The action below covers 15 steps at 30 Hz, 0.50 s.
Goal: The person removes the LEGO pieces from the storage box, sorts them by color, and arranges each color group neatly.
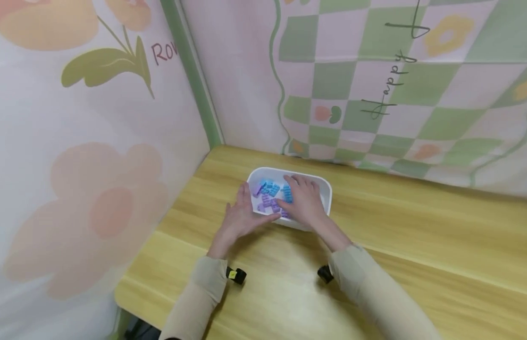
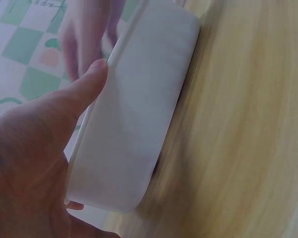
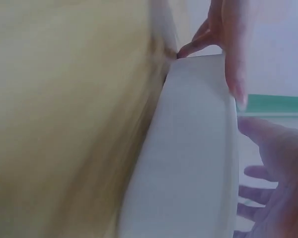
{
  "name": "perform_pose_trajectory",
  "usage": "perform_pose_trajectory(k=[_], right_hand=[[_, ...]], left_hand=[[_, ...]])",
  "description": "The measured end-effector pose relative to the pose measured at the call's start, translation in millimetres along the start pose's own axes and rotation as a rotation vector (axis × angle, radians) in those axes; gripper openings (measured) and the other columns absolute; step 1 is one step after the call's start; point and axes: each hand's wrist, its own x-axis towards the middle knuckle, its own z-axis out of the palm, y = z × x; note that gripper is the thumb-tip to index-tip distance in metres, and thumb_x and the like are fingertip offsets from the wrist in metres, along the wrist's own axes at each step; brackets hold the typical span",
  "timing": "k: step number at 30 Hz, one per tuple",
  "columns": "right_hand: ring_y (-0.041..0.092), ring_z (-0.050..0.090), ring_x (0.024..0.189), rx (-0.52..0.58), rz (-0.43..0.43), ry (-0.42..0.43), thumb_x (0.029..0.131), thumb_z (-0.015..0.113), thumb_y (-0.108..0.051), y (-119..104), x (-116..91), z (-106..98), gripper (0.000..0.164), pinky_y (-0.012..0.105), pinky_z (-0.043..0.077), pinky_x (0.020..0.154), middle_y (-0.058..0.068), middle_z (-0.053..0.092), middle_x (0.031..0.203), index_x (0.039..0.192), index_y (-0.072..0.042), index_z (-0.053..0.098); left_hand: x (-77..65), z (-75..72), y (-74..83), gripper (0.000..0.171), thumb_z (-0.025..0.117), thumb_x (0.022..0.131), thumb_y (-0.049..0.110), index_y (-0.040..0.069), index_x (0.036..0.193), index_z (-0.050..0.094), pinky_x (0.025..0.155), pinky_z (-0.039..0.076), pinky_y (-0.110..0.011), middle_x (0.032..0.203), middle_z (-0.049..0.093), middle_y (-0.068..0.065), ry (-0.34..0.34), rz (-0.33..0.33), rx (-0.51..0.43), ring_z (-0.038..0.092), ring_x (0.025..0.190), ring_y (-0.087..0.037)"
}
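A white rectangular tub (image 1: 327,191) stands on the table with blue building bricks (image 1: 273,190) and purple building bricks (image 1: 266,200) inside. My left hand (image 1: 239,218) holds the tub's near left corner, its thumb along the near rim and its fingers against the left end. In the left wrist view the thumb lies on the rim of the tub (image 2: 134,109). Over the right part of the tub, my right hand (image 1: 305,200) reaches in with spread, slightly bent fingers above the bricks. Nothing shows between those fingers; their tips are partly hidden.
The wooden table (image 1: 399,245) extends right and toward me. A patterned curtain (image 1: 356,85) hangs along its back edge, and a flowered curtain (image 1: 85,198) on the left. Black straps with small devices (image 1: 237,275) sit at both wrists.
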Motion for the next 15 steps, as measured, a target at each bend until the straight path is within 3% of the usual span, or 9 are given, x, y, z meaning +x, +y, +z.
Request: perform_pose_trajectory(k=[8, 15], right_hand=[[0.046, 0.06, 0.139, -0.006, -0.045, -0.128, 0.097, 0.084, -0.04, -15.3, 45.2, 19.1, 0.056, 0.068, 0.045, 0.118, 0.024, 0.071, 0.143, 0.135, 0.0, 0.073], [0.039, 0.062, 0.136, -0.031, -0.073, -0.155, 0.095, 0.085, -0.041, -27.2, 68.4, 46.0, 0.046, 0.061, 0.044, 0.117, 0.017, 0.076, 0.133, 0.124, -0.005, 0.078]], left_hand=[[2.7, 2.1, 6.2, 0.144, 0.072, 0.085, 0.086, 0.001, 0.176, -0.002, 0.133, 0.02, -0.078, 0.184, 0.007, -0.027, -0.003, 0.015, 0.038, 0.037, 0.161, -0.054], [0.3, -3.5, 0.0, 0.144, 0.069, 0.086, 0.088, 0.002, 0.176, -0.004, 0.133, 0.017, -0.078, 0.185, 0.006, -0.026, -0.007, -0.004, 0.045, 0.04, 0.159, -0.054]])
